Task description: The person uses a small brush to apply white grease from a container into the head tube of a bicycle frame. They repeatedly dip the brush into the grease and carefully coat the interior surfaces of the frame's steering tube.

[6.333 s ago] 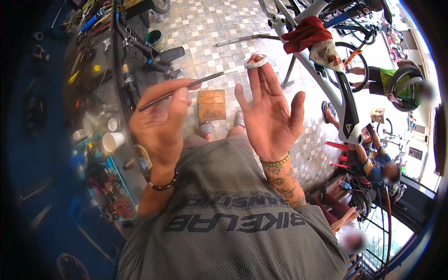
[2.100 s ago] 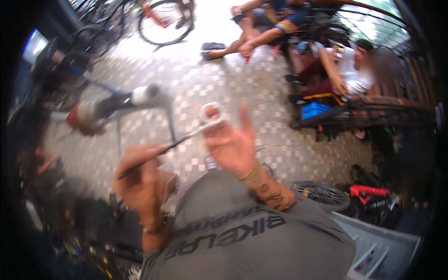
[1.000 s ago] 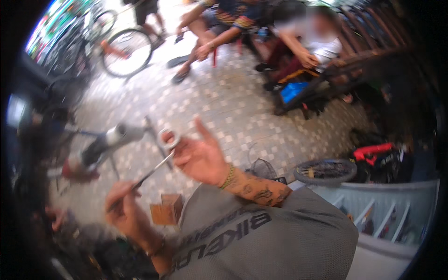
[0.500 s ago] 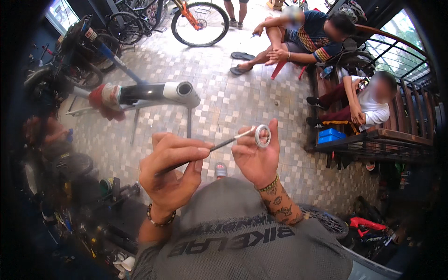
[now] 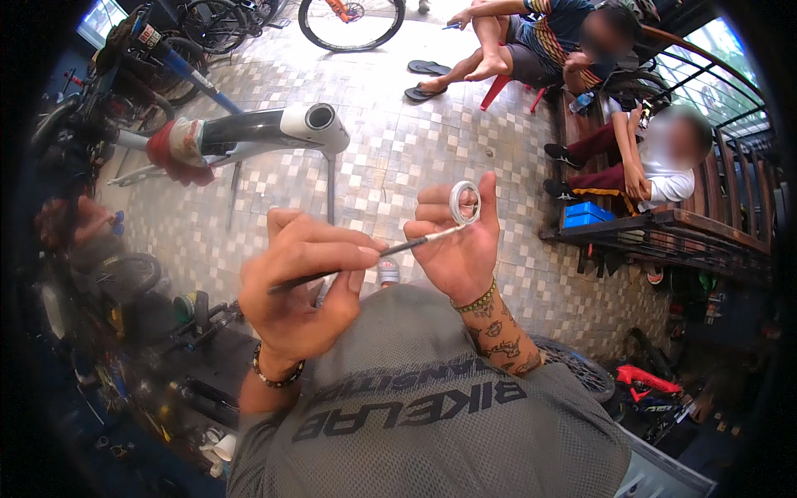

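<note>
My left hand (image 5: pixel 311 286) is closed around a thin brush (image 5: pixel 404 246), its dark handle pinched between thumb and fingers. The brush's whitish tip points right and touches, or nearly touches, the lower edge of a silvery ring (image 5: pixel 456 205), which looks like a bearing ring. My right hand (image 5: pixel 457 253) holds this ring up, palm toward me, with the fingers curled beside it and one digit raised at its right. White smears show on the ring. How the fingers grip it from behind is partly hidden.
A bicycle frame (image 5: pixel 241 137) with a red-and-white rag (image 5: pixel 178 152) on it stands clamped ahead at left. Two people sit at the right, near a wooden bench (image 5: pixel 706 224) and a blue box (image 5: pixel 588 214). Bicycle parts lie at both lower sides, including a red frame (image 5: pixel 647 382).
The brush tip has moved from the ring's upper left to its lower edge. The ring has turned a little and both hands sit slightly differently. My view has shifted, and a seated person has moved.
</note>
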`<state>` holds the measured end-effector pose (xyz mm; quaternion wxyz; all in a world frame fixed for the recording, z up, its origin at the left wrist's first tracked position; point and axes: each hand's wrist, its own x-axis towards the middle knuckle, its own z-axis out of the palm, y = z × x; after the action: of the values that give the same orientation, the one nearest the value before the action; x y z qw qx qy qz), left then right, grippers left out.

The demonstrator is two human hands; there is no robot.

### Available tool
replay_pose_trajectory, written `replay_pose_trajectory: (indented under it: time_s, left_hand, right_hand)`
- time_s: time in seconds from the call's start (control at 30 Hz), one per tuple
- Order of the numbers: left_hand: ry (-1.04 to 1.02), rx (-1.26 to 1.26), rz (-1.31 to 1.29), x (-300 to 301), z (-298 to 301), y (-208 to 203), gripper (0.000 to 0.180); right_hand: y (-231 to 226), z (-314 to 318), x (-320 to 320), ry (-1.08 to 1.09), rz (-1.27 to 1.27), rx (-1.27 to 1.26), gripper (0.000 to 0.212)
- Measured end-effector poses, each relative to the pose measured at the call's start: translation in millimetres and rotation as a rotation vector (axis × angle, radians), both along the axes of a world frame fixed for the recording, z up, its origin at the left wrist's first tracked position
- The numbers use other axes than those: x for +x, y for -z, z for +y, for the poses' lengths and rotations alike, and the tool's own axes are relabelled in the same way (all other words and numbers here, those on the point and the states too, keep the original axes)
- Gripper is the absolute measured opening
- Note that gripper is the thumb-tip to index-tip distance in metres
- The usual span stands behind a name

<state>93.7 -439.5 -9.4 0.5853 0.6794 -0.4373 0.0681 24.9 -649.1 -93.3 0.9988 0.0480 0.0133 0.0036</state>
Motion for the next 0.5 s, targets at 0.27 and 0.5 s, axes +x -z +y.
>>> replay_pose_trajectory:
  time_s: [0.27, 0.5]
  left_hand:
    - [-0.146, -0.056, 0.014, 4.5, -0.2, 3.5, 0.029]
    - [-0.052, -0.030, -0.047, 1.2, 1.6, 4.1, 0.031]
  right_hand:
    - [6.4, 3.3, 0.2, -0.035, -0.049, 0.069, 0.065]
    - [6.6, 0.8, 1.2, -0.030, -0.028, 0.063, 0.065]
